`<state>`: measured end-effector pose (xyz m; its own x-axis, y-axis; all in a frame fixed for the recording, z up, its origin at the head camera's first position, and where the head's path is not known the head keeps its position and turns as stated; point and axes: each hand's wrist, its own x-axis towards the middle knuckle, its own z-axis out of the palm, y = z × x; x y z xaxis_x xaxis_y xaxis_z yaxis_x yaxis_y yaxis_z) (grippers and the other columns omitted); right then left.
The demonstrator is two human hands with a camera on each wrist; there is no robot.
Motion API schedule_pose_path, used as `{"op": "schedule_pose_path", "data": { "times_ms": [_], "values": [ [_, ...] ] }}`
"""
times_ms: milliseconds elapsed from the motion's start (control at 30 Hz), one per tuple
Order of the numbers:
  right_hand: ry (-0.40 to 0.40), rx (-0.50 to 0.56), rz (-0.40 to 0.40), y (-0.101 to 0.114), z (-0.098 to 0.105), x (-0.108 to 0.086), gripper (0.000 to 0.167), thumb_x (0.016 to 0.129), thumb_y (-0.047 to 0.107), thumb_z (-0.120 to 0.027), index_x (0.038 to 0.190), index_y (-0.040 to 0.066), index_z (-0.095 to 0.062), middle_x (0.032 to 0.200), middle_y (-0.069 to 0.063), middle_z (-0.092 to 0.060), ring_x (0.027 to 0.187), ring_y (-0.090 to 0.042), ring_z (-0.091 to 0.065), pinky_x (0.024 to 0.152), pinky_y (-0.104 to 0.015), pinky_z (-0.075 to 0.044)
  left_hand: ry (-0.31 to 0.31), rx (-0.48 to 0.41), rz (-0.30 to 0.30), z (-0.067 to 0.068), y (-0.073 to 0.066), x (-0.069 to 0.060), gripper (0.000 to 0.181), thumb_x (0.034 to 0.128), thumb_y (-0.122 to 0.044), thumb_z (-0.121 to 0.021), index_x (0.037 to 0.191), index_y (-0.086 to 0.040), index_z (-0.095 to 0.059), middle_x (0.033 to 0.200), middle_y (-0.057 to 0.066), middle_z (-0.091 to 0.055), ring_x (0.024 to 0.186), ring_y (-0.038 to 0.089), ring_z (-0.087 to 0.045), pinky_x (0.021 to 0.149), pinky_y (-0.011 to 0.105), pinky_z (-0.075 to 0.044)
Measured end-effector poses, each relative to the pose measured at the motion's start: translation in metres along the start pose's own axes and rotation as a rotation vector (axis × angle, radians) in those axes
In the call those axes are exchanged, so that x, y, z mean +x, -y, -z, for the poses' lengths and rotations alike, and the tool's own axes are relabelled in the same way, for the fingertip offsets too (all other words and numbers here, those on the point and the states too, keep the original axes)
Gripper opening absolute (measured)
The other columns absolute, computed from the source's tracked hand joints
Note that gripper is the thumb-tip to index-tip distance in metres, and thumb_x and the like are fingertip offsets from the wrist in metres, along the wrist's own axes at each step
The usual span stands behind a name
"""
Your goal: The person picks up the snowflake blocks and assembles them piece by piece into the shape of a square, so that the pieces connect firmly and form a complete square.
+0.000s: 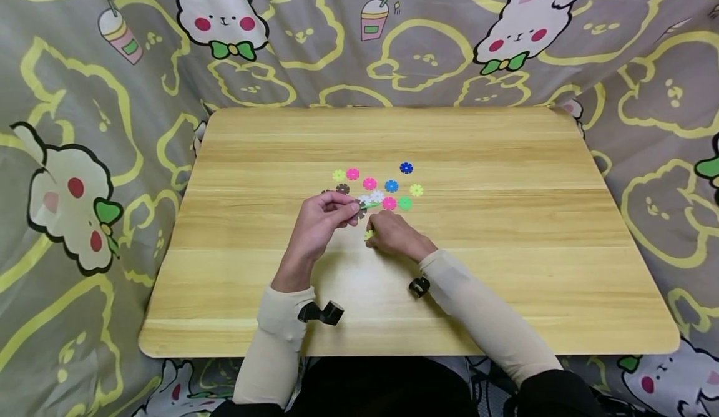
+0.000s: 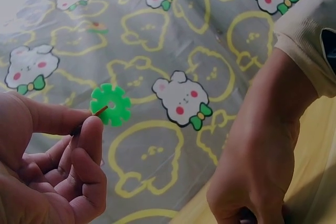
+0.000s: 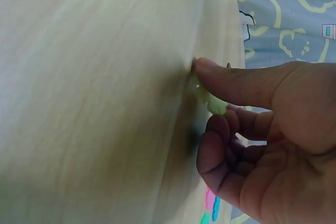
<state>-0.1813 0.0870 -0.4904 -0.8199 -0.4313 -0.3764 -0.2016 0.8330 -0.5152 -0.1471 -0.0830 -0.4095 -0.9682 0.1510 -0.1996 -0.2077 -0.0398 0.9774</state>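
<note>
My left hand (image 1: 319, 223) pinches a dark disc (image 1: 361, 210) between thumb and fingertips; a green notched disc (image 2: 111, 104) is joined to it, standing crosswise at its edge. To the right, my right hand (image 1: 396, 236) is low over the table, its thumb and fingers gripping a yellow-green notched disc (image 3: 210, 100). In the head view only part of this yellow disc (image 1: 368, 235) shows beside the fingers. The two hands are close together but apart.
On the wooden table (image 1: 505, 248), beyond my hands, lie several loose notched discs, among them a dark blue one (image 1: 406, 167), a pink one (image 1: 389, 203), a green one (image 1: 404, 203) and a yellow one (image 1: 416, 190). Patterned cloth (image 1: 415, 49) hangs behind the table.
</note>
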Motion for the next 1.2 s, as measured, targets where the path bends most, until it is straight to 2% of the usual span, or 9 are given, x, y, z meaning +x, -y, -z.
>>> {"op": "schedule_pose_path", "data": {
  "times_ms": [133,300,467,600,733,833,967,1200],
  "values": [
    [-0.027,0.058,0.014,-0.003,0.003,-0.004,0.016,0.085,0.019,-0.075,0.091,0.006,-0.068,0.084,-0.003,-0.066,0.072,-0.015,-0.059,0.065,-0.024,-0.051,0.000,-0.002,-0.002,0.001,0.000,0.000,0.016,0.0883,-0.006,-0.069,0.098,0.006,-0.064,0.080,0.002,-0.068,0.066,0.011,-0.066,0.066,0.023,-0.058],
    [-0.088,0.160,0.036,-0.007,0.014,-0.009,0.011,0.088,0.022,-0.072,0.087,0.011,-0.069,0.081,-0.001,-0.065,0.071,-0.014,-0.058,0.063,-0.025,-0.050,-0.001,-0.010,-0.005,0.002,-0.001,0.000,0.016,0.0884,-0.005,-0.068,0.099,0.006,-0.064,0.080,0.002,-0.068,0.065,0.011,-0.066,0.066,0.023,-0.058],
    [-0.197,0.295,0.067,-0.009,0.033,-0.022,0.012,0.090,0.025,-0.069,0.089,0.014,-0.067,0.085,-0.002,-0.064,0.077,-0.017,-0.059,0.069,-0.028,-0.050,-0.010,-0.019,-0.004,0.004,-0.003,-0.001,0.017,0.0887,-0.004,-0.068,0.101,0.007,-0.064,0.080,0.001,-0.069,0.066,0.010,-0.066,0.067,0.023,-0.059],
    [-0.281,0.451,0.102,-0.008,0.048,-0.037,0.009,0.091,0.023,-0.068,0.093,0.014,-0.066,0.084,-0.007,-0.067,0.078,-0.028,-0.064,0.070,-0.035,-0.055,-0.020,-0.049,-0.010,0.007,-0.003,-0.002,0.016,0.0892,-0.003,-0.066,0.100,0.009,-0.062,0.080,0.001,-0.069,0.066,0.010,-0.066,0.067,0.023,-0.059],
    [-0.366,0.594,0.164,-0.006,0.057,-0.050,0.014,0.091,0.018,-0.068,0.103,0.013,-0.065,0.085,-0.011,-0.065,0.075,-0.026,-0.067,0.070,-0.036,-0.058,-0.022,-0.071,-0.025,0.009,-0.005,-0.003,0.013,0.0891,-0.001,-0.066,0.098,0.008,-0.062,0.081,0.002,-0.069,0.066,0.010,-0.066,0.067,0.022,-0.059],
    [-0.440,0.641,0.222,-0.005,0.059,-0.055,0.021,0.090,0.016,-0.069,0.110,0.011,-0.066,0.085,-0.010,-0.063,0.073,-0.021,-0.068,0.068,-0.028,-0.058,-0.020,-0.073,-0.031,0.010,-0.005,-0.003,0.011,0.0888,-0.001,-0.066,0.097,0.007,-0.062,0.080,0.001,-0.069,0.065,0.010,-0.066,0.067,0.022,-0.059],
    [-0.501,0.667,0.278,-0.003,0.061,-0.061,0.021,0.089,0.014,-0.070,0.110,0.009,-0.067,0.086,-0.010,-0.063,0.074,-0.021,-0.068,0.067,-0.026,-0.058,-0.013,-0.079,-0.035,0.010,-0.005,-0.004,0.010,0.0885,0.000,-0.066,0.096,0.005,-0.062,0.080,0.001,-0.069,0.065,0.010,-0.066,0.067,0.022,-0.059],
    [-0.505,0.714,0.325,0.005,0.063,-0.069,0.021,0.090,0.011,-0.069,0.109,0.005,-0.067,0.086,-0.010,-0.062,0.072,-0.017,-0.065,0.068,-0.027,-0.058,0.003,-0.070,-0.057,0.008,-0.006,-0.005,0.012,0.0886,0.000,-0.066,0.097,0.007,-0.062,0.081,0.003,-0.069,0.066,0.011,-0.066,0.067,0.023,-0.059]
  ]
}}
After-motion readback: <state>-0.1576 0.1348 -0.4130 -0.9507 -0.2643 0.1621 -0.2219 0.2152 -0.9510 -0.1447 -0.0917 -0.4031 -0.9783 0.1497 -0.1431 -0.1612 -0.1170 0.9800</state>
